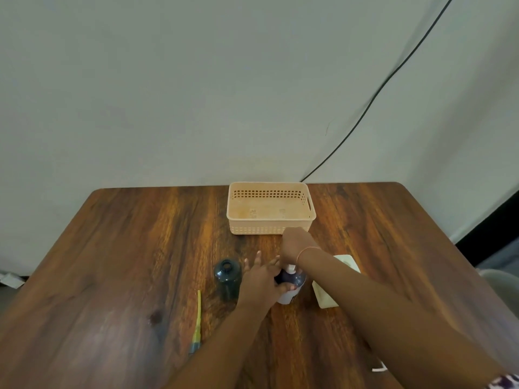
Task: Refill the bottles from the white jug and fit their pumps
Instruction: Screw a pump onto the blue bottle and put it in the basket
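Note:
A dark bottle with a pale lower body (292,289) stands in the middle of the wooden table (126,262). My left hand (262,279) grips its shoulder from the left, some fingers spread. My right hand (295,244) comes down from above and is closed on the white pump (290,267) at the bottle's neck. A second dark bottle (228,279) stands uncapped just to the left, mouth open. A loose pump with a yellow tube (197,322) lies on the table in front of it. The white jug (327,296) lies to the right, partly hidden by my right forearm.
A peach plastic basket (271,228) sits behind the bottles near the table's far edge. A black cable (373,99) runs down the wall behind it. A small white scrap (379,368) lies near the front right of the table.

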`<state>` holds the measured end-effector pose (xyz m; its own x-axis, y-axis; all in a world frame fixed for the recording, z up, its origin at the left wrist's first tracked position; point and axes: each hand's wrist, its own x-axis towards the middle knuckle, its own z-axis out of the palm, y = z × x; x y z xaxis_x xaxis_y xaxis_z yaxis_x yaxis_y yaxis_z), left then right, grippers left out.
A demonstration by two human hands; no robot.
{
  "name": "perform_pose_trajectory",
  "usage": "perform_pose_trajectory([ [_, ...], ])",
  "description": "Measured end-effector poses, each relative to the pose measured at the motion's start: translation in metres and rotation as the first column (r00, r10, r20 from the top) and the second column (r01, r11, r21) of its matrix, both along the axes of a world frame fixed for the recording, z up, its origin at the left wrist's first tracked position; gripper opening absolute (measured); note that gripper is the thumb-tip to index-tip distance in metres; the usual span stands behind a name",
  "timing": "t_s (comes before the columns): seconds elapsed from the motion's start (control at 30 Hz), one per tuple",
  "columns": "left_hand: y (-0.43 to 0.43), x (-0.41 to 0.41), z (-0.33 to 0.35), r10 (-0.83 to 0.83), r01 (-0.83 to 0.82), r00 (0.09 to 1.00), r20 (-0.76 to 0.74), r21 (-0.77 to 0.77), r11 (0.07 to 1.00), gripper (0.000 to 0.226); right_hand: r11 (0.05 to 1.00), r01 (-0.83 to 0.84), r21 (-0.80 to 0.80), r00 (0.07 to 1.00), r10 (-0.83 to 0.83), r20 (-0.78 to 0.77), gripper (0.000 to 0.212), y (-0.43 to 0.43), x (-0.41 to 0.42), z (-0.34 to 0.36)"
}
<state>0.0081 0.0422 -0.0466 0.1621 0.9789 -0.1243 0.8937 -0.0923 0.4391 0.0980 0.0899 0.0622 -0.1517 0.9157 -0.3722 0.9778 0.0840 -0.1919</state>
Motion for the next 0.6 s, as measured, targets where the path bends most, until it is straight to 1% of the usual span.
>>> perform_pose_trajectory([
  [0.07, -0.001, -0.001, 0.001, -0.001, 0.003, 0.998, 0.064, -0.033, 0.999, 0.064, 0.997, 0.065, -0.030, 0.991, -0.068, -0.113, 0.023, -0.001, 0.007, 0.000],
  [0.13, -0.003, -0.001, 0.004, 0.012, 0.005, 0.984, 0.175, -0.096, 0.995, 0.069, 0.981, 0.187, -0.057, 0.944, -0.195, -0.266, 0.034, -0.008, 0.018, -0.004],
  [0.17, -0.005, 0.000, 0.005, 0.029, -0.001, 0.968, 0.248, -0.116, 0.993, 0.072, 0.969, 0.242, -0.041, 0.918, -0.242, -0.313, 0.035, -0.014, 0.024, -0.008],
  [0.2, -0.009, 0.002, 0.006, 0.057, -0.013, 0.942, 0.331, -0.133, 0.991, 0.075, 0.961, 0.275, -0.014, 0.910, -0.265, -0.320, 0.032, -0.022, 0.030, -0.015],
  [0.27, -0.016, 0.005, 0.008, 0.149, -0.068, 0.860, 0.489, -0.180, 0.981, 0.084, 0.952, 0.307, 0.016, 0.906, -0.287, -0.312, 0.019, -0.042, 0.042, -0.035],
  [0.3, -0.019, 0.007, 0.009, 0.211, -0.115, 0.821, 0.530, -0.208, 0.971, 0.088, 0.949, 0.315, 0.006, 0.898, -0.296, -0.326, 0.016, -0.052, 0.045, -0.045],
  [0.33, -0.021, 0.008, 0.011, 0.269, -0.166, 0.793, 0.547, -0.231, 0.959, 0.088, 0.948, 0.318, -0.007, 0.885, -0.300, -0.355, 0.017, -0.060, 0.047, -0.055],
  [0.4, -0.021, 0.009, 0.015, 0.328, -0.237, 0.772, 0.545, -0.232, 0.943, 0.076, 0.943, 0.332, -0.019, 0.845, -0.306, -0.439, 0.021, -0.071, 0.044, -0.070],
  [0.5, -0.019, 0.009, 0.022, 0.332, -0.256, 0.793, 0.511, -0.215, 0.942, 0.050, 0.895, 0.445, 0.002, 0.751, -0.372, -0.545, 0.025, -0.075, 0.037, -0.080],
  [0.57, -0.018, 0.009, 0.026, 0.330, -0.255, 0.798, 0.504, -0.213, 0.943, 0.039, 0.861, 0.509, -0.003, 0.703, -0.417, -0.576, 0.020, -0.073, 0.034, -0.081],
  [0.6, -0.017, 0.008, 0.029, 0.327, -0.256, 0.800, 0.503, -0.207, 0.944, 0.037, 0.855, 0.518, 0.001, 0.695, -0.420, -0.583, 0.019, -0.072, 0.033, -0.080],
])
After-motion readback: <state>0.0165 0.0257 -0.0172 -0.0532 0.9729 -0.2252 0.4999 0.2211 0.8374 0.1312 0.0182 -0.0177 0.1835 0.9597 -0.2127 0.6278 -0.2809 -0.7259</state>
